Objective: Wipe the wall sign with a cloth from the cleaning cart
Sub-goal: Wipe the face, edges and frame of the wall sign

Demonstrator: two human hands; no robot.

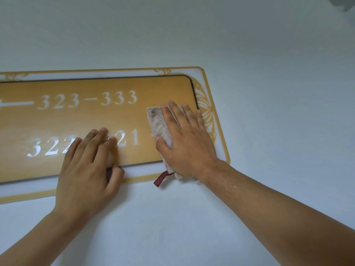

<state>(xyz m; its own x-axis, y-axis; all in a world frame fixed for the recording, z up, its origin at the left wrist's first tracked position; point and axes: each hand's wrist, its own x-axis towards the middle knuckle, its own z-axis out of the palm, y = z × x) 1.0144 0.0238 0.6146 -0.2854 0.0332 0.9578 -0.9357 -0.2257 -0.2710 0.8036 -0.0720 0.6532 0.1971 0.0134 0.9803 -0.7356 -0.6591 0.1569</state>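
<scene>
1. Head view: the right hand, fingers spread flat, presses a folded beige terry cloth on the right end of the gold rectangular wall sign.
2. The left hand rests flat, steadying the sign.
3. Wiping looks underway; the sign's left side likely remains.

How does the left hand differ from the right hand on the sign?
The right hand presses a beige cloth against the sign; the left hand touches the sign bare. The right hand lies near the sign's right end; the left hand covers the lower numbers. Both lie flat with straight fingers.
</scene>
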